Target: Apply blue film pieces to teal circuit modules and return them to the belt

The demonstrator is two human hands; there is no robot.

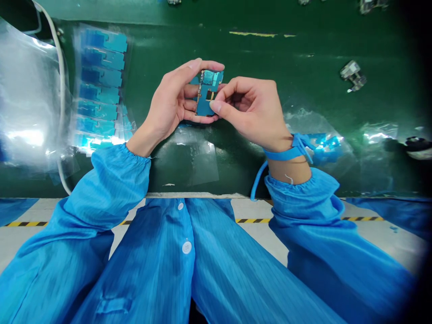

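Note:
A small blue circuit board (206,93) is held upright above the green belt (236,58). My left hand (175,96) wraps its fingers round the board's left side and back. My right hand (248,108) pinches the board's right edge, thumb pressed on its lower face. A blue antistatic strap (290,150) with a coiled cord circles my right wrist. Both sleeves are blue.
A clear sheet with a column of blue boards (101,85) lies at the left, beside crumpled clear bags (23,90) and a white cable. Loose clear film (195,153) lies under my hands. A small metal part (353,74) rests at the far right.

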